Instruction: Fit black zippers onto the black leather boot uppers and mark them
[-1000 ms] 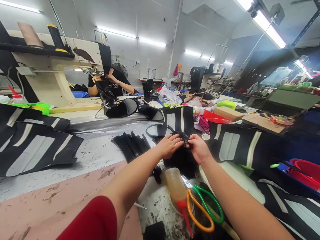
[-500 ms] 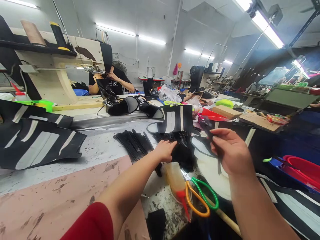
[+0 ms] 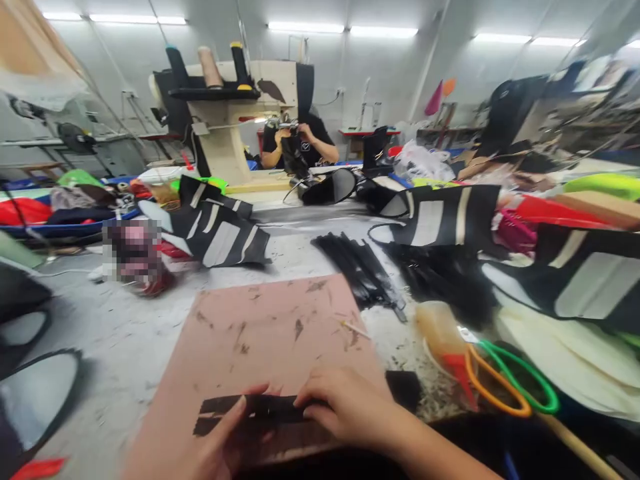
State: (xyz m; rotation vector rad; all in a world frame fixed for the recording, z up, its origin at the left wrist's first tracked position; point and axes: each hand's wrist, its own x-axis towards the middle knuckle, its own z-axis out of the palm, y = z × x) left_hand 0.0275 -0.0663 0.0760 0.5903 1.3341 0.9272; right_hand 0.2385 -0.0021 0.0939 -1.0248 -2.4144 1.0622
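Low over the pink board (image 3: 270, 320), my two hands hold a pair of flat black strips (image 3: 273, 407) that lie side by side, with jagged cut ends at the left. My left hand (image 3: 227, 433) grips them with the thumb on top and fingers underneath. The right ends are pinched by my right hand (image 3: 345, 407), its fingers bent over them. A bundle of similar black strips (image 3: 355, 270) lies past the board's far right corner. Another dark pile (image 3: 443, 277) is to the right of that bundle.
Right of the board are a glue bottle (image 3: 440, 333) with a red nozzle and scissors (image 3: 500, 380) with orange and green handles. Black boot pieces (image 3: 225, 237) with pale strips lie around the table (image 3: 285, 250). A person (image 3: 305, 143) works at a sewing machine (image 3: 227, 147) beyond.
My view has turned left. Both hands have come back from the strip piles to the pink board, and my left hand has also closed on the black strips.
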